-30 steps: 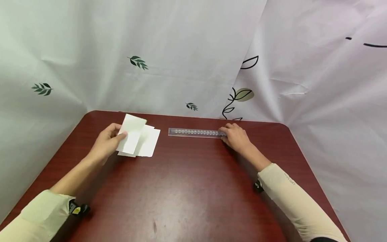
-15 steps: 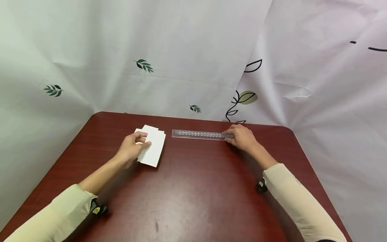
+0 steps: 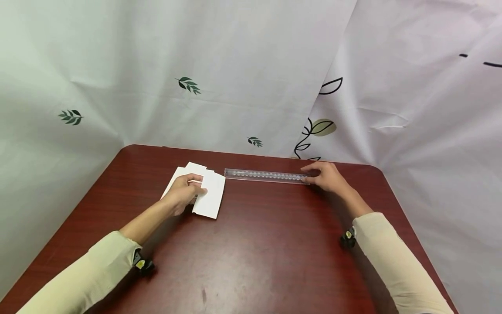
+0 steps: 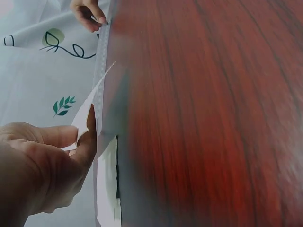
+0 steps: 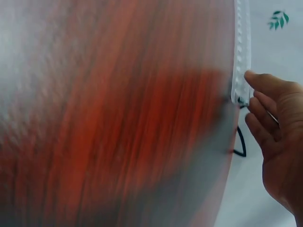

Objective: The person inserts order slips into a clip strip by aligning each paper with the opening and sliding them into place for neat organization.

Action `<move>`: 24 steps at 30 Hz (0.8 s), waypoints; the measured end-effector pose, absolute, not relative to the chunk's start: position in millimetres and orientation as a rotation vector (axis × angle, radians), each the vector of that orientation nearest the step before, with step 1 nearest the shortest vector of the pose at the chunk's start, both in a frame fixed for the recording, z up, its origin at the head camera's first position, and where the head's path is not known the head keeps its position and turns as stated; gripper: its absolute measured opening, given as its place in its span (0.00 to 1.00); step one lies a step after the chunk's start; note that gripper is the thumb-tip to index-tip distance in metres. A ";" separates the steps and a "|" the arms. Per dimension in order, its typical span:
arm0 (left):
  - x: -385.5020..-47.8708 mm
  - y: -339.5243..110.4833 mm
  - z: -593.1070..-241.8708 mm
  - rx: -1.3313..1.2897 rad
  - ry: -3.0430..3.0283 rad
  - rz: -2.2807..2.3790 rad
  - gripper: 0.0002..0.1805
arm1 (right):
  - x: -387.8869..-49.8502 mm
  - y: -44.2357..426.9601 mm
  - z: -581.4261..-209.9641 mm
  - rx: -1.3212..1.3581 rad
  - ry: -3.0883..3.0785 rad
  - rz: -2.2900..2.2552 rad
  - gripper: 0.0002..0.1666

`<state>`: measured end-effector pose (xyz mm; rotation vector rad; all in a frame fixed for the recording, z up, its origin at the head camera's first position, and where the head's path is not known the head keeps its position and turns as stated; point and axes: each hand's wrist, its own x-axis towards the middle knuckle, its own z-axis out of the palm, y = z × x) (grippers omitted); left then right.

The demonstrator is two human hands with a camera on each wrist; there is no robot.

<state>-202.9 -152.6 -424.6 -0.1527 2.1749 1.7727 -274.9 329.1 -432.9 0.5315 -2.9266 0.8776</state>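
My left hand [image 3: 181, 194] pinches a white paper card [image 3: 209, 194] between thumb and fingers, its sheet standing tilted in the left wrist view. Beneath and behind it, more white papers [image 3: 172, 176] lie overlapping on the table, partly hidden by the hand. To their right a long clear plastic ruler [image 3: 266, 175] with a row of round shapes lies flat. At the ruler's right end is my right hand [image 3: 327, 178], thumb and forefinger spread apart. In the right wrist view its thumb [image 5: 265, 81] is at the ruler's edge; whether it touches is unclear.
The dark red wooden table [image 3: 251, 244] has rounded far corners. White curtain-like sheeting [image 3: 235, 78] with leaf prints hangs right behind it and along both sides. A dark device is strapped at each wrist.
My left hand has carried its card rightward past the papers, and tilted it. The right hand has loosened from the ruler's end and drawn slightly right. The ruler stays put; the view shifted a little.
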 end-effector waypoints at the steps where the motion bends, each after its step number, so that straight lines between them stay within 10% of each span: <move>1: -203.7 -150.1 -425.0 -0.151 2.154 1.779 0.34 | -276.0 331.3 -433.0 0.512 -2.932 0.890 0.22; 24: -214.8 -135.2 -424.3 -0.262 2.146 1.728 0.35 | -285.4 342.5 -439.9 0.475 -2.996 1.009 0.11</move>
